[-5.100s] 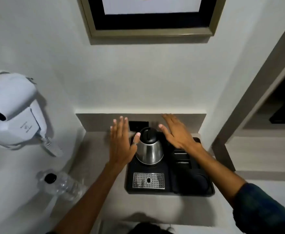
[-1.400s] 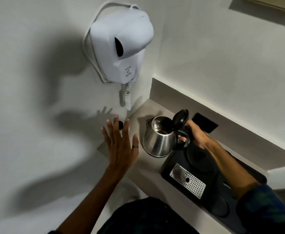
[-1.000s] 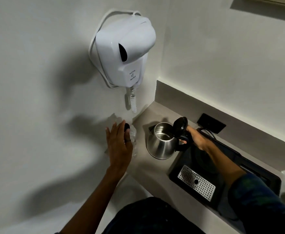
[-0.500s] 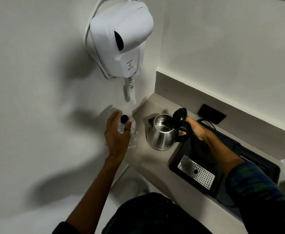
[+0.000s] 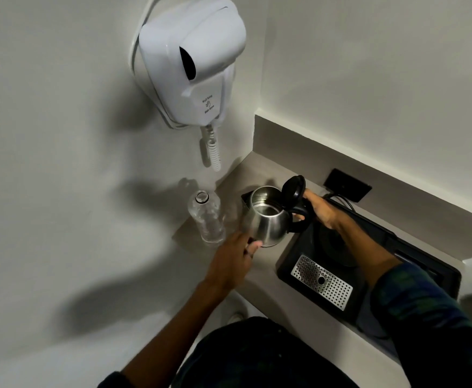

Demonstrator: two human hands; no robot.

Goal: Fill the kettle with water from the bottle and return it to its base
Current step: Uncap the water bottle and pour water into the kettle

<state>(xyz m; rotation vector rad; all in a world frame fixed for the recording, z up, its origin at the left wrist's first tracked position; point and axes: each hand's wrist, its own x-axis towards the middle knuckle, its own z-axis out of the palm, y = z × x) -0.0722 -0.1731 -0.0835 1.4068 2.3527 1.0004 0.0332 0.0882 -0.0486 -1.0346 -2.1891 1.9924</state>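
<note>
I have the kettle [image 5: 267, 219] off its base [image 5: 338, 245], standing on the bench [image 5: 260, 275] at about ten o'clock from the black tray [image 5: 374, 301], lid [image 5: 293, 189] flipped up. My right hand [image 5: 320, 211] is wrapped around its handle. The bottle [image 5: 205, 217] stands upright just beside the kettle at nine o'clock, its mouth uncapped. My left hand [image 5: 233, 260] sits at six o'clock of the bottle, fingers loosely curled and touching neither it nor, as far as I can judge, the kettle wall; whether it hides the cap I cannot tell. So opening is done on both vessels. The kettle looks empty inside: pouring, closing the lid and reseating it on the base all remain.
</note>
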